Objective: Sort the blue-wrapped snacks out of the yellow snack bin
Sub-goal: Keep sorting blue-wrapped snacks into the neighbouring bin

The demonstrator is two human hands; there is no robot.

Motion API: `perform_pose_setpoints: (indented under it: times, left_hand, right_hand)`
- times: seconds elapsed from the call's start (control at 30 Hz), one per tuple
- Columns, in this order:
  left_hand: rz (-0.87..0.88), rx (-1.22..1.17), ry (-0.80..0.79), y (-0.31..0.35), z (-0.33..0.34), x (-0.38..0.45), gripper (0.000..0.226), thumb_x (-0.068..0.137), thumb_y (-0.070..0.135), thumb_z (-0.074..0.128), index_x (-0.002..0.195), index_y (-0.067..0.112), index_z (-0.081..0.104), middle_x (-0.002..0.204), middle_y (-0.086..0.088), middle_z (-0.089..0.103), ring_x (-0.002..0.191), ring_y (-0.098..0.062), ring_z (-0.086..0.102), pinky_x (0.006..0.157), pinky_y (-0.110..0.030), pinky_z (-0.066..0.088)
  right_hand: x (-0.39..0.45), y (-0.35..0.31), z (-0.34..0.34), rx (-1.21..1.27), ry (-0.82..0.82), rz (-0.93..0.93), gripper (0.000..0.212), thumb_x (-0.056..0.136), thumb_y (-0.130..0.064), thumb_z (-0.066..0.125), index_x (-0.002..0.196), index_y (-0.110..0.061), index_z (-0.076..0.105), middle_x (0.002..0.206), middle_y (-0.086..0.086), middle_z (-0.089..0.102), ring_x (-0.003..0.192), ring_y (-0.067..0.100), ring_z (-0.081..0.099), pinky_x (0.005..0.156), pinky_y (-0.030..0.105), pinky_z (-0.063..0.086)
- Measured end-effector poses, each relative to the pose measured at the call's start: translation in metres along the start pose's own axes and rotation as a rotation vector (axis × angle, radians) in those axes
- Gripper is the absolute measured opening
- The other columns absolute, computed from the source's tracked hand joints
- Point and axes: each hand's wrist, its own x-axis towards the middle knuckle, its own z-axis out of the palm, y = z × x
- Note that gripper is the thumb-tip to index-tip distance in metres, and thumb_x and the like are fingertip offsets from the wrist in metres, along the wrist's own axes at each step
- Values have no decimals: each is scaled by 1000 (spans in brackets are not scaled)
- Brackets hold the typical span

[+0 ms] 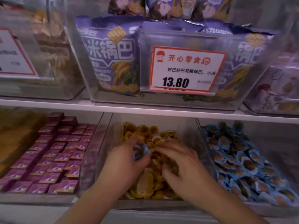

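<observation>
Pink square packets (53,152) in the left bin, left hand (124,160) pinching a blue-wrapped snack (142,150) above the yellow snack bin (191,135), right hand (182,164) curled loosely among yellow snacks (145,183), holding nothing visible, blue snack bin (265,139) at right.

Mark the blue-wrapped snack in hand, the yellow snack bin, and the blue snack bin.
blue-wrapped snack (142,150), head view, wrapper edge showing between left-hand fingers.
yellow snack bin (191,126), head view, clear back wall.
blue snack bin (275,138), head view, clear right wall.
</observation>
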Motion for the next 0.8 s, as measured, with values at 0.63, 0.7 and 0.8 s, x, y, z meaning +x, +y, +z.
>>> perform_pose_setpoints:
  times: [0.63,0.7,0.8]
  left_hand:
    - [631,104,-38,73,21,-28,60,99,57,38,150,25,38,149,7,43,140,-13,36,113,-49,32]
    - [607,102,84,65,6,-23,46,96,44,49,136,23,56,137,9,53,130,-12,48,108,-51,38]
    - [479,238,240,33,-31,-16,32,91,36,51,114,23,69,123,4,61,117,-22,58,101,-54,42]
  right_hand:
    - [-34,6,-63,1198,426,460,11,93,-12,65,89,-13,76,78,12,65,68,28,58,45,32,42]
    - [-33,33,-80,669,546,441,6,92,-18,68,88,-14,72,68,4,61,68,27,63,53,39,44]
    - [-36,70,-103,-74,297,418,33,90,-32,70,118,-15,67,98,0,69,92,17,66,78,29,51]
